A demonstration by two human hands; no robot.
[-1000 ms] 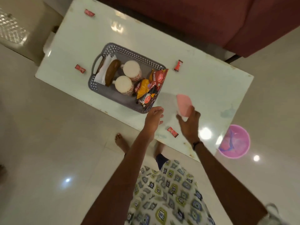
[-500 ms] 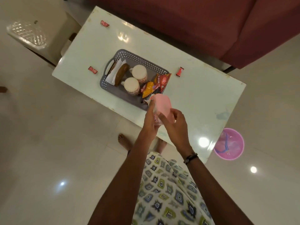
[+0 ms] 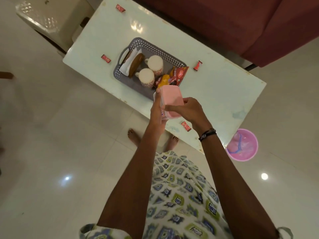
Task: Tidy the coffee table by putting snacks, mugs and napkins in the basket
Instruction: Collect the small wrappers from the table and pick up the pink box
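A pink box (image 3: 171, 97) with a clear base is held up over the table's near edge. My left hand (image 3: 158, 109) grips its left side and my right hand (image 3: 187, 110) its lower right. Behind it a grey perforated basket (image 3: 155, 49) stands on the white table (image 3: 215, 94). It holds two white mugs (image 3: 155, 63), a brown roll on a white napkin (image 3: 128, 62), and red and yellow snack packets (image 3: 174, 76). Small red candies lie loose on the table (image 3: 105, 58), (image 3: 197, 65), (image 3: 186, 126), (image 3: 120, 8).
A maroon sofa (image 3: 224, 23) runs behind the table. A beige plastic stool (image 3: 51, 23) stands at the table's left end. A pink plastic tub (image 3: 242, 144) sits on the tiled floor at the right. My bare feet (image 3: 133, 138) are at the table's near edge.
My right hand picked the pink box up off the table and brought it left; my left hand joined it. Both hands now hold the box above the near edge.
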